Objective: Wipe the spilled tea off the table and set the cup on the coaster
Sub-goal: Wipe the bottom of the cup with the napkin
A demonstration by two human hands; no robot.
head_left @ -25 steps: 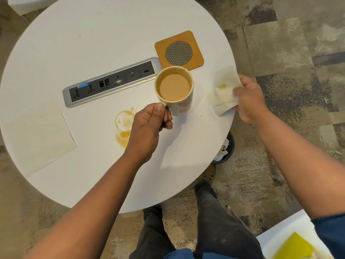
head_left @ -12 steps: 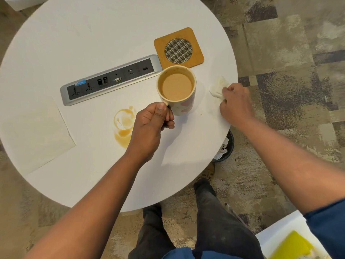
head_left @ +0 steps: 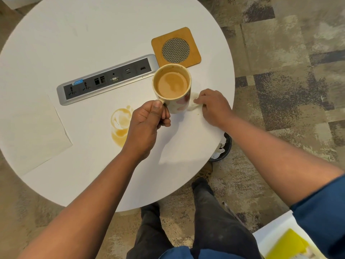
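Two hands work over a round white tabletop (head_left: pixel 78 28) in the head view, the only one given. The left hand (head_left: pixel 147 122) grips the handle of a cup (head_left: pixel 172 88) with curled fingers and the thumb on top; the cup is filled with milky tea and sits near the middle of the tabletop, whether lifted or resting I cannot tell. The right hand (head_left: pixel 213 106) lies just beside the cup on its right, fingers bent and pinching a crumpled white tissue (head_left: pixel 193 105) against the surface. A ring-shaped tea spill (head_left: pixel 119 126) marks the tabletop left of the left hand, apart from the tissue. The square brown coaster (head_left: pixel 176 47), with a round mesh centre, lies just behind the cup, and nothing stands on it. A grey socket strip (head_left: pixel 106 79) is set in the tabletop left of the cup. A flat pale napkin (head_left: pixel 31 131) lies at the left edge. Below the tabletop, dark trousers and a shoe stand on patterned carpet (head_left: pixel 289 81), and a black bin (head_left: pixel 223 148) with white paper shows under the rim.
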